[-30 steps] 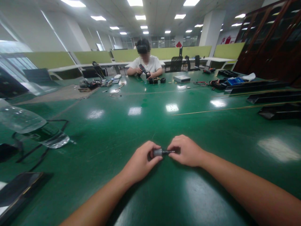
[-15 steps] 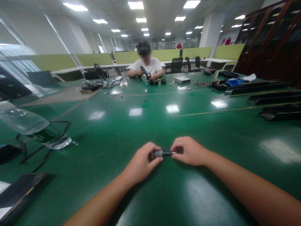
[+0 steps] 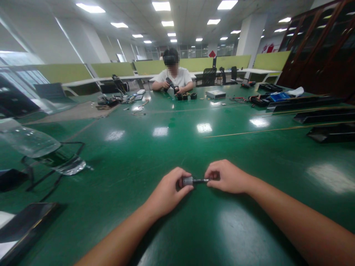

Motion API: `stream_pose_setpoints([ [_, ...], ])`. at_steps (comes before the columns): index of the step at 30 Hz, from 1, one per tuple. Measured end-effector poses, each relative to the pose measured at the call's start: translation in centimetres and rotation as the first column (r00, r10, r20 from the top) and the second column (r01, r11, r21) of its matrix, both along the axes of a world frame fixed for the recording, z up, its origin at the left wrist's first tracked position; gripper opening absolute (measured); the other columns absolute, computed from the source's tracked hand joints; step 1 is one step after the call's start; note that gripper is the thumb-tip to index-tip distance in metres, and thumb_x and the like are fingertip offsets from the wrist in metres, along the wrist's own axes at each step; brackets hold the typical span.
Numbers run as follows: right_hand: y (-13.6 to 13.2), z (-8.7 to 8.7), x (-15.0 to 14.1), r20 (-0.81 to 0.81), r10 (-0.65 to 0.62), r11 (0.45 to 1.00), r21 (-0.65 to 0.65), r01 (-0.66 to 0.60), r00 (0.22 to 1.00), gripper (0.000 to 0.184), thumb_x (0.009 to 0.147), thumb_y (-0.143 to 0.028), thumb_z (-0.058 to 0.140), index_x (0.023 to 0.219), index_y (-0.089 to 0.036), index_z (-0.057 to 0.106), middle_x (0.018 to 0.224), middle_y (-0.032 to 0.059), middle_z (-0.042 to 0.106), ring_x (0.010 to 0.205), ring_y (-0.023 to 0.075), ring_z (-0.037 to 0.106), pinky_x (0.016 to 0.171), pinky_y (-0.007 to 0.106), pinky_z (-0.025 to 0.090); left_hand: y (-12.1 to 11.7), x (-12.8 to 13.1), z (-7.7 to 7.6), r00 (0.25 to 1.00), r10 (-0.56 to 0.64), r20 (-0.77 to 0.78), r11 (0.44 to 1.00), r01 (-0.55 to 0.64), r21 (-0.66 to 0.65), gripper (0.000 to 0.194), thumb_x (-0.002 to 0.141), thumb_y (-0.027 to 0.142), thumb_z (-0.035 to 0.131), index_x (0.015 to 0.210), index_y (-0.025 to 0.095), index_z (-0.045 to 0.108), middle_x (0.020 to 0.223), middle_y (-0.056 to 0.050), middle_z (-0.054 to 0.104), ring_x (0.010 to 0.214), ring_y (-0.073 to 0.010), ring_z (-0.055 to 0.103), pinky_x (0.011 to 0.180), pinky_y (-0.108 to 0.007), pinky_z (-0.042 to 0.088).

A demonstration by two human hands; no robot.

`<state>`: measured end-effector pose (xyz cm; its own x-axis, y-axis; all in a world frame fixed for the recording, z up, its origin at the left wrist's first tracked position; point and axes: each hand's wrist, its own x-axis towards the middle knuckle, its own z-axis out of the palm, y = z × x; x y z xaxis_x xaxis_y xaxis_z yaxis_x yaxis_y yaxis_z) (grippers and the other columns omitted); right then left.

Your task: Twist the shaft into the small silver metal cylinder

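Observation:
Low over the green table (image 3: 194, 147), both my hands meet on one small part. My left hand (image 3: 166, 192) is closed round a short grey metal cylinder (image 3: 187, 181). A thin dark shaft (image 3: 200, 181) sticks out of the cylinder to the right, and my right hand (image 3: 229, 176) pinches its far end. Part of the shaft's end is hidden inside my right fingers. Both forearms reach in from the bottom edge.
A clear plastic bottle (image 3: 30, 142) lies at the left over black cables (image 3: 44, 173). A dark flat device (image 3: 24, 225) sits at the bottom left. Long black rails (image 3: 318, 116) line the right side. Across the table a person (image 3: 173, 77) handles a tool among small parts.
My hands and the part have stayed almost in place. The view has shifted slightly, nothing else has visibly changed.

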<state>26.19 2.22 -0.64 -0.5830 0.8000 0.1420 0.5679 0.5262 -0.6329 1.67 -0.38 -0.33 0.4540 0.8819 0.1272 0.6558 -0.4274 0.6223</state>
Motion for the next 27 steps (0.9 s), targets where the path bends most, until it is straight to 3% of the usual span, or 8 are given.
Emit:
stream_pose_setpoints([
  [8,0.6,0.3,1.4,0.025,-0.024,0.991,-0.13,0.027,0.999,0.012,0.071,-0.021,0.07,0.082,-0.017,0.072,0.072,0.0,0.066,0.064,0.0124,0.058,0.059,0.023,0.044,0.0,0.0,-0.2,1.0,0.001,0.006,1.0,-0.001,0.014,0.018,0.085,0.027,0.065,0.101,0.021,0.061,0.087,0.0,0.059,0.077,-0.0165,0.056,0.07,-0.028,0.043],
  [15,0.8,0.0,0.7,-0.024,-0.017,0.99,-0.143,0.013,1.0,0.012,0.072,-0.024,0.072,0.082,-0.017,0.073,0.073,0.0005,0.066,0.065,0.0123,0.058,0.06,0.023,0.044,0.1,0.1,-0.1,1.0,0.001,-0.002,1.0,0.0,0.026,0.018,0.085,0.027,0.064,0.101,0.02,0.061,0.087,-0.001,0.059,0.077,-0.0166,0.056,0.07,-0.028,0.043],
  [19,0.2,-0.8,-1.8,-0.111,0.019,1.0,-0.018,-0.021,0.994,0.012,0.078,-0.025,0.07,0.087,-0.018,0.074,0.077,0.0018,0.068,0.068,0.0125,0.059,0.064,0.024,0.043,-0.1,0.3,0.0,1.0,-0.01,-0.028,1.0,0.01,0.017,0.017,0.087,0.03,0.062,0.1,0.019,0.062,0.087,-0.002,0.06,0.077,-0.0172,0.056,0.07,-0.029,0.043],
  [22,-0.1,-1.4,-3.4,-0.107,-0.009,0.992,0.121,0.022,0.994,0.009,0.078,-0.021,0.07,0.086,-0.02,0.074,0.079,0.0023,0.069,0.074,0.0145,0.06,0.069,0.026,0.041,-0.4,0.4,0.2,1.0,-0.014,-0.006,1.0,0.014,0.008,0.023,0.086,0.03,0.062,0.107,0.021,0.059,0.095,-0.003,0.063,0.085,-0.0187,0.058,0.076,-0.031,0.046],
  [25,-0.2,-1.6,-3.7,-0.093,-0.039,0.983,0.174,0.055,0.995,0.009,0.078,-0.023,0.072,0.086,-0.021,0.075,0.081,0.0027,0.071,0.079,0.0166,0.06,0.073,0.028,0.04,-0.4,0.4,0.2,1.0,-0.022,0.004,1.0,0.022,0.017,0.034,0.079,0.028,0.07,0.11,0.022,0.057,0.099,-0.003,0.064,0.088,-0.02,0.059,0.079,-0.033,0.047],
  [27,-0.3,-1.6,-3.6,-0.081,-0.028,0.981,0.19,0.043,0.996,0.009,0.077,-0.023,0.072,0.085,-0.021,0.074,0.08,0.0023,0.071,0.079,0.0168,0.06,0.074,0.029,0.039,-0.4,0.5,0.1,1.0,-0.016,-0.005,0.999,0.017,0.048,0.029,0.078,0.025,0.07,0.104,0.021,0.059,0.096,-0.003,0.063,0.087,-0.02,0.059,0.078,-0.032,0.047],
])
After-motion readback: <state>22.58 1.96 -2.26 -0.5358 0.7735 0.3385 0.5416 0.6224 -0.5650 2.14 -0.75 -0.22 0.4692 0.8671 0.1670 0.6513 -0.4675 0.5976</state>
